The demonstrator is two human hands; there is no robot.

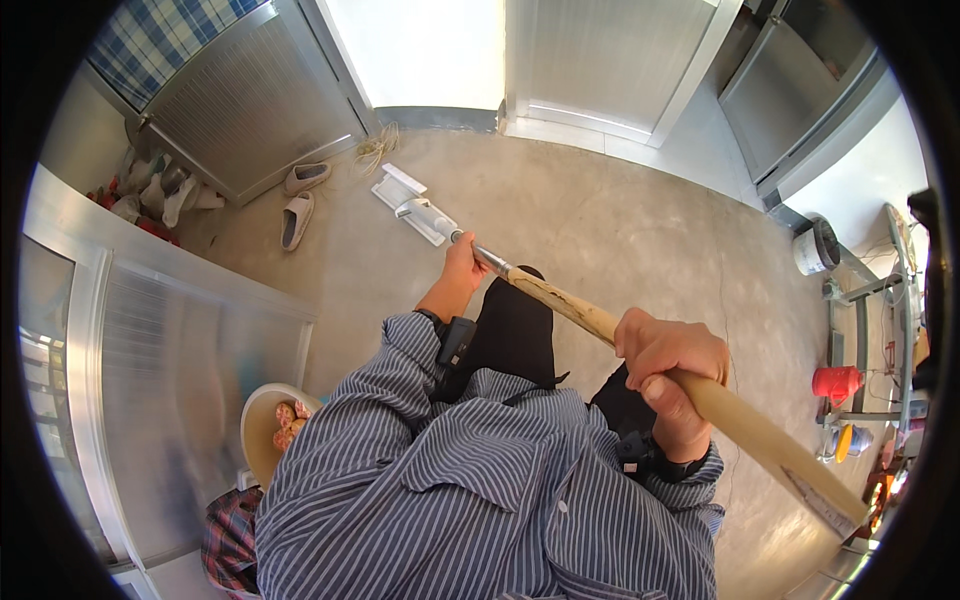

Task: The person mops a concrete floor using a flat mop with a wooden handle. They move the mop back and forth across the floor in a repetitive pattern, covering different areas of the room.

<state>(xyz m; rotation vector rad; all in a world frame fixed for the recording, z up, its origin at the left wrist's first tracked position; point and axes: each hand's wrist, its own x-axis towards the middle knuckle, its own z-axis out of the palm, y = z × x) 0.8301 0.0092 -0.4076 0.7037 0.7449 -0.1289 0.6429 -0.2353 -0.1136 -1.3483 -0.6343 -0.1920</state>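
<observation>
Both of my hands are on one long tool that looks like a flat mop, its wooden pole slanting across in front of me. My left hand grips the metal tube low down, close to the white plastic head. Higher up, my right hand is wrapped around the wood, and the thick upper end reaches to the lower right. A pale strip runs along the head's far edge. Whether the head touches the concrete floor I cannot tell.
Two slippers lie near a metal door, with tangled string beside its edge. A pale bucket stands by my left side. On the right are another bucket, a red pot-like container and a metal rack.
</observation>
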